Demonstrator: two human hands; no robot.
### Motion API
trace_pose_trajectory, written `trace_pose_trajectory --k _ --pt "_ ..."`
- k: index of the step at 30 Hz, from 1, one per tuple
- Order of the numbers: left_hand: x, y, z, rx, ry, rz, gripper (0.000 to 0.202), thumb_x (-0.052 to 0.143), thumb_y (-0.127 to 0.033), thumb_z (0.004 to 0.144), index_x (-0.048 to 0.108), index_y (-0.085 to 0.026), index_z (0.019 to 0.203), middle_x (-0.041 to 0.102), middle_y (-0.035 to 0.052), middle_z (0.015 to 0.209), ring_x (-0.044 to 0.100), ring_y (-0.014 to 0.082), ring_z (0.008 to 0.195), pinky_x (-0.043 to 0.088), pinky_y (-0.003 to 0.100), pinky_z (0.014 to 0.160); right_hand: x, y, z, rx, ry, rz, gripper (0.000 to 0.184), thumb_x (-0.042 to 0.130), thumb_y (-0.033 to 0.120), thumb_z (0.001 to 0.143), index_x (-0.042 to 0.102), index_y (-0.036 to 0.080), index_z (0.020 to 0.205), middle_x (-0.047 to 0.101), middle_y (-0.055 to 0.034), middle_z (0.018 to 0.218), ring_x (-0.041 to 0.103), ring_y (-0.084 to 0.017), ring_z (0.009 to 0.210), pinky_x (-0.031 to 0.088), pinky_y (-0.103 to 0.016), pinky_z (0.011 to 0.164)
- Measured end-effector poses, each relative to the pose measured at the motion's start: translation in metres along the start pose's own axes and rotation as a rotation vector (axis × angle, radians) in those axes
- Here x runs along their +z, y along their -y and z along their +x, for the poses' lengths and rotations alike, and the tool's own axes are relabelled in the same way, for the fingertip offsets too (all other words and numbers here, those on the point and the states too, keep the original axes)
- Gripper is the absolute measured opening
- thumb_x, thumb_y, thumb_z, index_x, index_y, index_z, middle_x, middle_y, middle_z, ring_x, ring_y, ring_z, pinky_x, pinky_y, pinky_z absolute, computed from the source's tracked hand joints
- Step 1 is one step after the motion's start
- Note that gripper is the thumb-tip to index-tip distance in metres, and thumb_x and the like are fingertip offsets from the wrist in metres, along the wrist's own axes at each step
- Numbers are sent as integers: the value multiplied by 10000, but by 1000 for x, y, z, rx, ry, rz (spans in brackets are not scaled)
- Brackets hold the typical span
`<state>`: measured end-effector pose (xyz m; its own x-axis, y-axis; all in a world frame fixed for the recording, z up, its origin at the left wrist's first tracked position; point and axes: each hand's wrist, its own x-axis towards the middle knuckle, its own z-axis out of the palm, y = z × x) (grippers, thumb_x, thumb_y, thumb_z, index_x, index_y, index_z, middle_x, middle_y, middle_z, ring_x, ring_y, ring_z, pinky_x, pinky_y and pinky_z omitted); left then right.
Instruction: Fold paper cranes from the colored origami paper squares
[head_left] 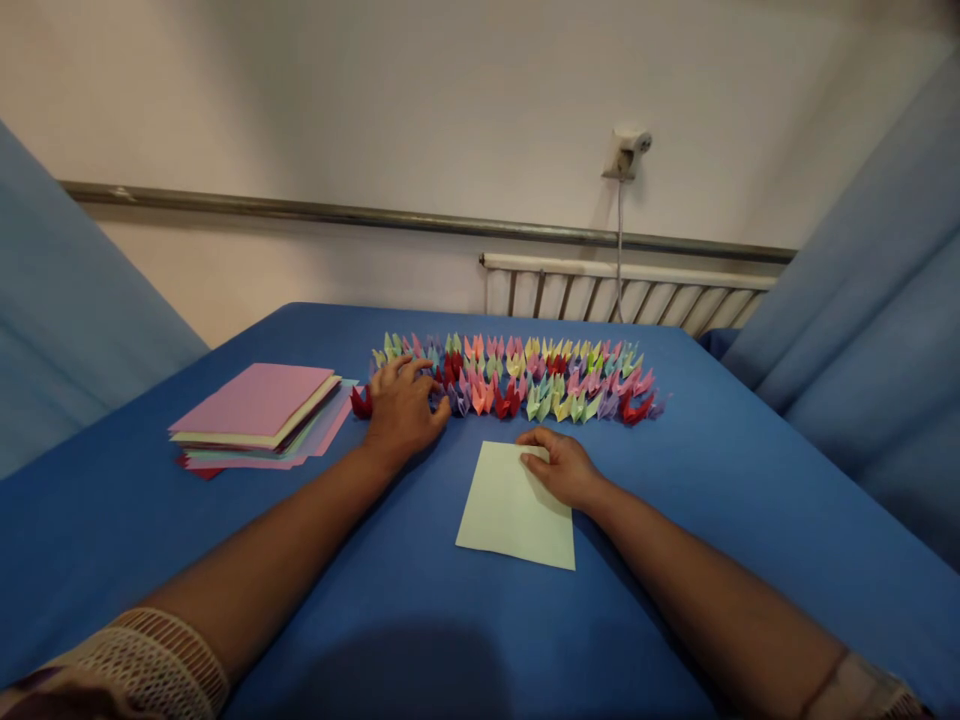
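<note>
A pale green square sheet of paper (516, 510) lies flat on the blue table (420, 620) in front of me. My right hand (564, 466) rests on its far right corner, fingers curled and pinching the edge. My left hand (403, 408) lies palm down with fingers spread over the left end of several rows of small folded paper cranes (525, 380) in many colours. A red crane (361, 403) sits just left of that hand.
A stack of coloured paper sheets (262, 415), pink on top, lies at the left of the table. Blue curtains (870, 300) hang on both sides. Behind the table are a wall rail (375, 215), a radiator (637, 295) and a wall plug with cord (624, 155).
</note>
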<state>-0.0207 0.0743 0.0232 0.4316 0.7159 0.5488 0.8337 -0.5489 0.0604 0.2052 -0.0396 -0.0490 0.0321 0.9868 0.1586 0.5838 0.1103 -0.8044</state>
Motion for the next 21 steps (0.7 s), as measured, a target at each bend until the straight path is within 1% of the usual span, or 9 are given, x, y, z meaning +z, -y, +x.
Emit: trace_pose_trajectory --k 2,6,14,21 --pt "2 0 0 13 12 0 153 586 -302 792 687 -190 819 622 102 1277 411 349 1296 284 524 1071 0 1 0 -1 -2 -2 235 599 209 825 665 218 1050 713 -40 1028 659 -208 951 501 -368 865" --pt "5 1 0 11 8 -11 142 552 -246 799 679 -189 771 638 96 1250 422 343 1286 294 527 1057 -1 3 0 -8 1 -13 236 603 202 823 668 215 1050 714 -41 1025 661 -209 954 501 -367 870" --pt "1 4 -2 -19 -39 3 142 552 -230 794 628 -199 678 656 81 1202 443 339 1256 306 527 1034 -2 3 -1 2 7 -1 233 599 199 826 665 226 1048 712 -33 1041 660 -200 963 503 -347 874" --pt "4 6 -6 15 -30 5 124 555 -230 790 608 -196 683 650 91 1206 442 345 1257 310 533 1032 -3 5 -1 -12 14 -22 228 592 185 832 662 206 1048 713 -50 1045 660 -214 973 497 -360 883"
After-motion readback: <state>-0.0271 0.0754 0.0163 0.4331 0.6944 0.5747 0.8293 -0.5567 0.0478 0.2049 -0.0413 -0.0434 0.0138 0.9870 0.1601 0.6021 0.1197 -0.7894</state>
